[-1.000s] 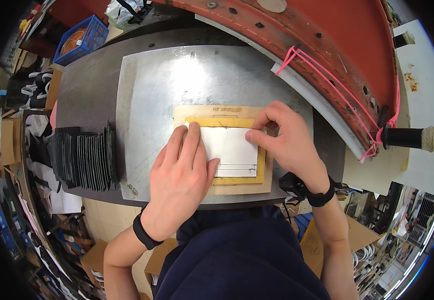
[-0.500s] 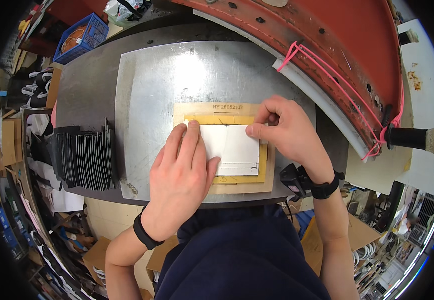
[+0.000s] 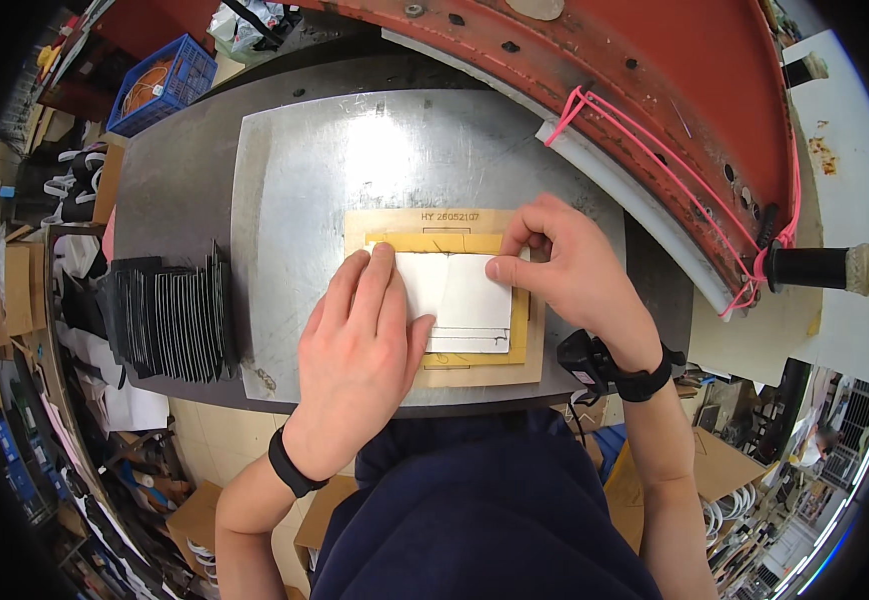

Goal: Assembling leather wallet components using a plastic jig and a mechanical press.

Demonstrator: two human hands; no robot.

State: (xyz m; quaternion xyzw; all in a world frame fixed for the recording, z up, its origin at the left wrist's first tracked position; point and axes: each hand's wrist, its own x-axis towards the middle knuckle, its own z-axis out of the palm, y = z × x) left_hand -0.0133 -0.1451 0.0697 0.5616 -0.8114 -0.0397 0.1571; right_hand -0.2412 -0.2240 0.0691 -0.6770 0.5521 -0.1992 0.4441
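Observation:
A white rectangular piece [image 3: 470, 295] with dark lines along its lower edge lies on a yellow layer [image 3: 520, 335] fixed over a tan board [image 3: 500, 377]. My left hand [image 3: 353, 335] rests on the left part of the white piece, its fingers stretched out and its thumb spread. My right hand [image 3: 580, 270] pinches the upper right corner of that piece between thumb and forefinger. Under the left palm the piece's left edge is mostly hidden.
The board sits on a shiny metal plate [image 3: 295, 160] on a dark table. Stacked dark pieces [image 3: 170, 315] stand at the left. A large red machine frame [image 3: 675, 80] with pink cord [image 3: 645, 135] arches over the right side. Behind, at the left, is a blue crate [image 3: 195, 70].
The whole view has shifted slightly. Both hands keep the same places on the white piece, which lies as before on the board.

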